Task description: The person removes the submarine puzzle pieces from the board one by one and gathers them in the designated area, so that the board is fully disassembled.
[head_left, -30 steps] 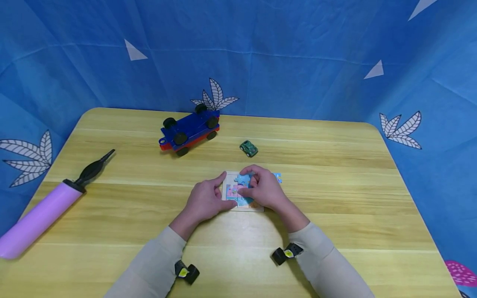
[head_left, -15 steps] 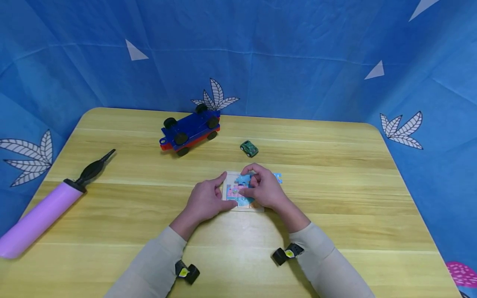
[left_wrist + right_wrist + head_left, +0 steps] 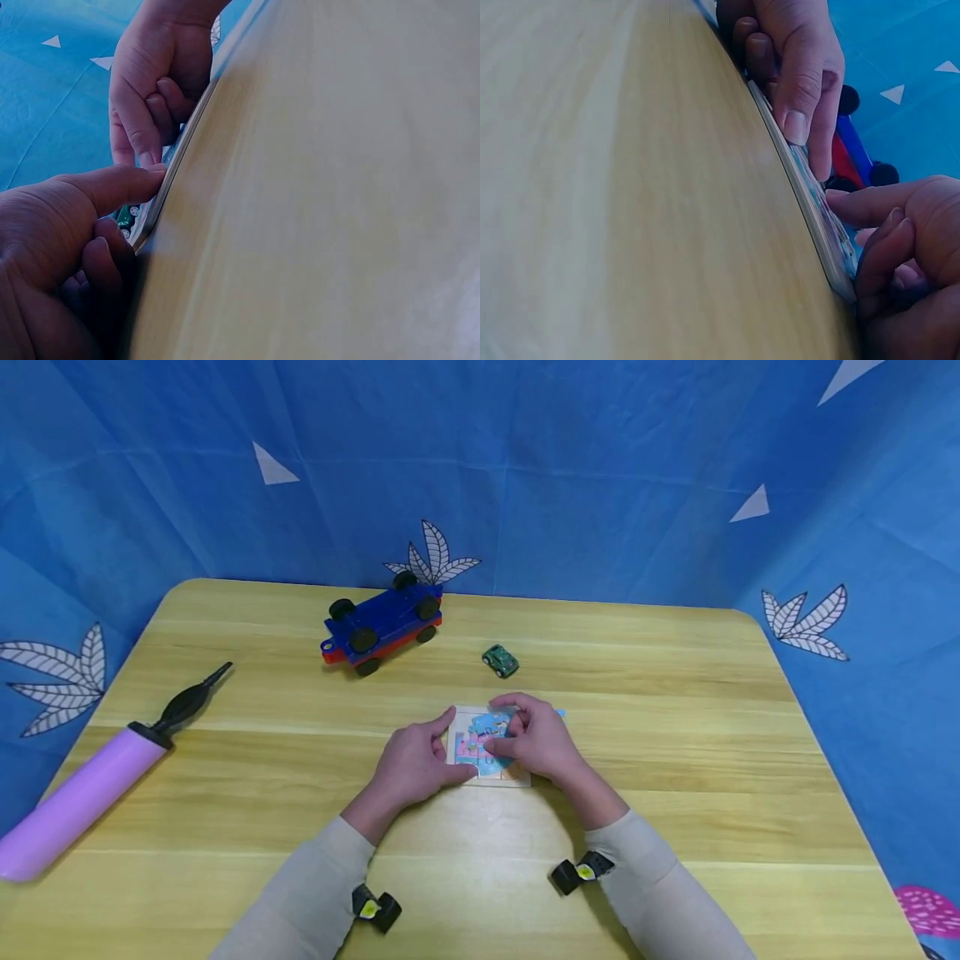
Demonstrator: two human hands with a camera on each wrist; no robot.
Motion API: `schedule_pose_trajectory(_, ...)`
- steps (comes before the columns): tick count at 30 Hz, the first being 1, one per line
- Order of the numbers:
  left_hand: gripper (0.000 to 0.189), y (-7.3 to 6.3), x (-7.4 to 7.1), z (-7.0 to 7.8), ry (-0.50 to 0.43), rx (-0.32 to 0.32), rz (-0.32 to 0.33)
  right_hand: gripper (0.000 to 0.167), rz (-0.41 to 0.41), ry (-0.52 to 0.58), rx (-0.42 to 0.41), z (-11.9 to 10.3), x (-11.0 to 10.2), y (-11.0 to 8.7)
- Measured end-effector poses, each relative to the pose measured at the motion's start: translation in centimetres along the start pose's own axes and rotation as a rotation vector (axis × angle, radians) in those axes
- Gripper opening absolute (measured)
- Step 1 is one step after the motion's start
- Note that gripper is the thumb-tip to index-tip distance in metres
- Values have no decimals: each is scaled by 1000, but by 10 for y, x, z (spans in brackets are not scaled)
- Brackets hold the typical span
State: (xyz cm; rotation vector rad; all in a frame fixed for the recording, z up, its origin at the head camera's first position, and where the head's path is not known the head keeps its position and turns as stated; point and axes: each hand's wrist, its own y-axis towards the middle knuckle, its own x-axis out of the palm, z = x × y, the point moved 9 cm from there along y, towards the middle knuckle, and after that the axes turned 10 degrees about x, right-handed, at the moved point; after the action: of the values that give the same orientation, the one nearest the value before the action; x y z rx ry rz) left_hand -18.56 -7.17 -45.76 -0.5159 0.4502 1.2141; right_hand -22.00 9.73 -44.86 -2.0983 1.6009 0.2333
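Note:
A small jigsaw puzzle board point(image 3: 452, 753) with a pale wooden border lies flat on the table, pink and blue pieces inside it. My left hand point(image 3: 412, 764) holds its left side, thumb along the front border and index finger at the back left corner. Over its right half, my right hand point(image 3: 542, 739) pinches a blue puzzle piece point(image 3: 486, 723) between thumb and index finger, in the board's upper part. In the right wrist view the right thumb point(image 3: 840, 199) touches the puzzle's face. The right hand hides the board's right side.
Behind the board stands a small green toy car point(image 3: 500, 661). A blue and red toy wagon point(image 3: 386, 622) lies wheels up farther back left. A purple hand pump point(image 3: 97, 797) lies at the left. Another blue piece point(image 3: 561, 713) peeks out beyond the right hand.
The blue piece has turned and settled slightly within the board's upper part. My right fingers have shifted a little to the right; the left hand stays in place.

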Motion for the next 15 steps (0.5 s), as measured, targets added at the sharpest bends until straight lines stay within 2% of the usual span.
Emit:
schedule_pose_trajectory(6, 95, -1, -1, 2, 8, -2, -1, 37, 9, -63, 21, -1, 0, 0)
schedule_pose_trajectory(15, 95, 0, 0, 1, 9, -3, -7, 33, -3, -66, 46, 0, 0, 1)
